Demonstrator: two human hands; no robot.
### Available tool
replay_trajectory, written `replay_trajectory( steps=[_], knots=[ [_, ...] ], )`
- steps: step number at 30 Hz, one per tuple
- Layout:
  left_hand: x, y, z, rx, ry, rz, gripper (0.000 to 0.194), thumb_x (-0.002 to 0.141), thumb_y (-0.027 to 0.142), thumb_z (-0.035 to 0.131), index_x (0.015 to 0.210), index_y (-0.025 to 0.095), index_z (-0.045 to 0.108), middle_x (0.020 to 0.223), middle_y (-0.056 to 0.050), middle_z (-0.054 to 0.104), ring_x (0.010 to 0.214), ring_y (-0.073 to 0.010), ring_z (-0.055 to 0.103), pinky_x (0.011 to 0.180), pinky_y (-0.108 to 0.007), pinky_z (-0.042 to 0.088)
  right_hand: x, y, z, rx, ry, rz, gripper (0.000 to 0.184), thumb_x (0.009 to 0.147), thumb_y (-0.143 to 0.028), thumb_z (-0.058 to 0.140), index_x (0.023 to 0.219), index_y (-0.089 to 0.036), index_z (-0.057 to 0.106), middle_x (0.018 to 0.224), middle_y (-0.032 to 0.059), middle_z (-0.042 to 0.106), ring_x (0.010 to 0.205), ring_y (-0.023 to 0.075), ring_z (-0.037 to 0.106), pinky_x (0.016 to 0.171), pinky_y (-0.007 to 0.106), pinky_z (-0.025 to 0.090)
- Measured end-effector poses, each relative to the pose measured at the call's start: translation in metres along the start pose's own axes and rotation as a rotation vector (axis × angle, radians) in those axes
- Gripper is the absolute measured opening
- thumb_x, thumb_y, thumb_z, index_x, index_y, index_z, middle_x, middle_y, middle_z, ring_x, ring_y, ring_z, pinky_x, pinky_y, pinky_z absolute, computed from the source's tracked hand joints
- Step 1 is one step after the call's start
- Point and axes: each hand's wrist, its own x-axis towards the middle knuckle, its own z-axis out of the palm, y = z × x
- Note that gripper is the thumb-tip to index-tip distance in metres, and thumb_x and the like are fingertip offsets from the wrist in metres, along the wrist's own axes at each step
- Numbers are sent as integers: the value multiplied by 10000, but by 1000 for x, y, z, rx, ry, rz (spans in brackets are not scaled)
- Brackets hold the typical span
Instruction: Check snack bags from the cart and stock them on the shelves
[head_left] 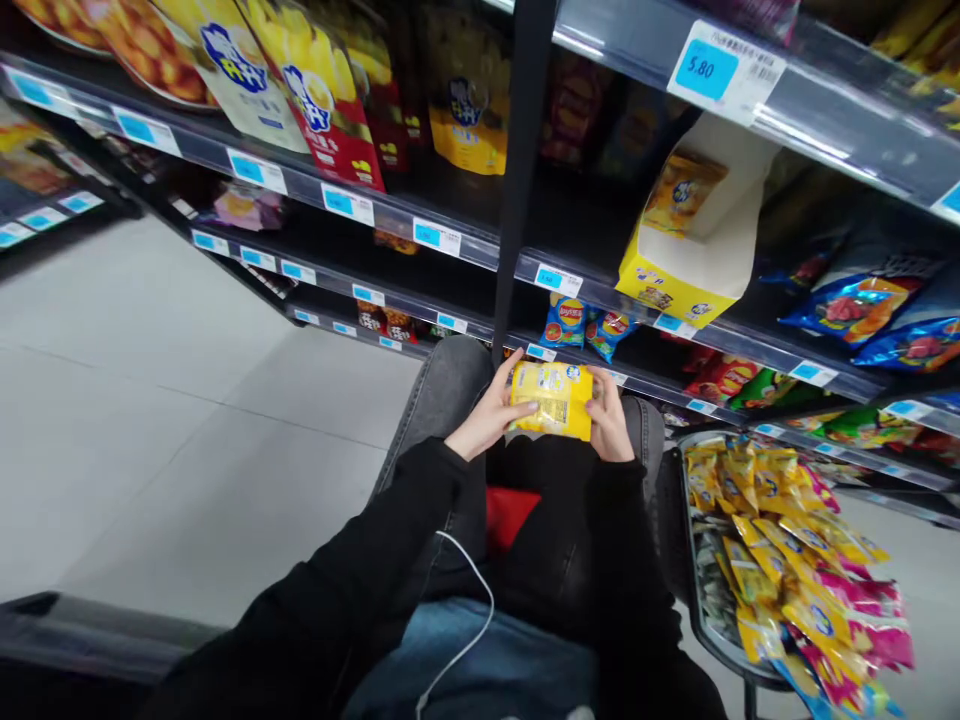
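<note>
Above my knees I hold a yellow snack bag [553, 398] between both hands, its printed face turned up toward me. My left hand [491, 408] grips its left end, thumb on top and fingers behind it. My right hand [611, 420] is closed round the right end, its thumb near the edge. Just beyond my hands, small blue Lay's chip bags [566, 322] stand on a low shelf. To my right a tray [686, 540] is heaped with small yellow and pink snack bags [795, 560], some hanging over its edge.
Dark store shelves with price tags [437, 238] rise in front of me, split by a black upright post [517, 150]. An opened yellow-and-white carton [690, 260] juts over a shelf edge, a small bag inside. Pale floor tiles [225, 400] lie to the left. A white cable [487, 600] crosses my lap.
</note>
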Motion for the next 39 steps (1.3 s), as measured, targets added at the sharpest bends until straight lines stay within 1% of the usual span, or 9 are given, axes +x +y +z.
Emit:
replay_trajectory(
  steps=[2, 5, 12, 18, 22, 28, 33, 36, 39],
  knots=[
    [5, -2, -4, 54, 39, 65, 942, 653, 334, 765, 1454, 234, 281, 1394, -147, 493, 1160, -272, 577, 923, -354, 502, 0, 11, -7, 36, -90, 79, 714, 674, -453, 669, 1289, -220, 391, 1284, 135, 533, 1109, 272, 578, 870, 380, 497],
    [8, -2, -6, 152, 71, 126, 735, 656, 325, 767, 1323, 163, 502, 1417, -139, 476, 1238, -293, 513, 992, -376, 462, 1, 22, -15, 65, -120, 164, 765, 643, -444, 735, 1310, -211, 442, 1207, 127, 621, 1017, 258, 644, 839, 383, 535],
    [0, 6, -10, 548, 144, 159, 520, 700, 414, 723, 1144, 146, 677, 1228, -112, 646, 1142, -293, 595, 991, -384, 459, 1, 18, -12, 26, 57, 237, 559, 554, -365, 809, 1069, -174, 704, 1055, 99, 711, 946, 256, 671, 888, 408, 550],
    [-3, 14, -11, 748, 179, 235, 379, 731, 399, 688, 1024, 164, 735, 1058, -72, 721, 951, -248, 688, 890, -326, 517, 0, 12, -11, -17, 20, 180, 571, 475, -354, 851, 1015, -207, 740, 968, 35, 670, 898, 218, 655, 878, 375, 555],
    [-3, 16, -11, 790, 181, 286, 285, 750, 385, 666, 929, 184, 761, 991, -43, 739, 903, -227, 703, 869, -301, 527, -1, 13, -12, -156, 24, 89, 442, 567, -392, 813, 964, -205, 760, 835, 29, 623, 760, 158, 605, 729, 299, 559],
    [-3, 16, -13, 768, 252, 257, 319, 758, 430, 648, 865, 156, 770, 932, -62, 751, 894, -235, 704, 842, -303, 521, 0, 11, -10, -317, -42, -62, 378, 653, -422, 767, 967, -211, 760, 795, 23, 608, 593, 106, 540, 578, 267, 510],
    [0, 13, -18, 784, 306, 168, 372, 745, 463, 644, 852, 131, 773, 816, -41, 761, 765, -200, 688, 680, -247, 495, -1, 8, -7, -604, -100, -269, 237, 811, -369, 646, 974, -236, 755, 811, 49, 691, 680, 157, 621, 710, 311, 537],
    [2, 13, -19, 821, 326, 135, 382, 749, 457, 631, 793, 105, 772, 675, -15, 730, 650, -162, 645, 586, -220, 443, -3, 9, -3, -791, -132, -345, 280, 906, -356, 515, 1032, -235, 734, 912, 81, 711, 824, 195, 658, 814, 332, 531],
    [3, 16, -18, 847, 362, 123, 368, 755, 436, 617, 762, 100, 768, 642, -6, 712, 613, -146, 616, 572, -216, 419, -2, 12, 0, -1023, -196, -357, 347, 953, -341, 414, 1105, -215, 700, 973, 113, 705, 879, 215, 659, 837, 331, 518]
  ],
)
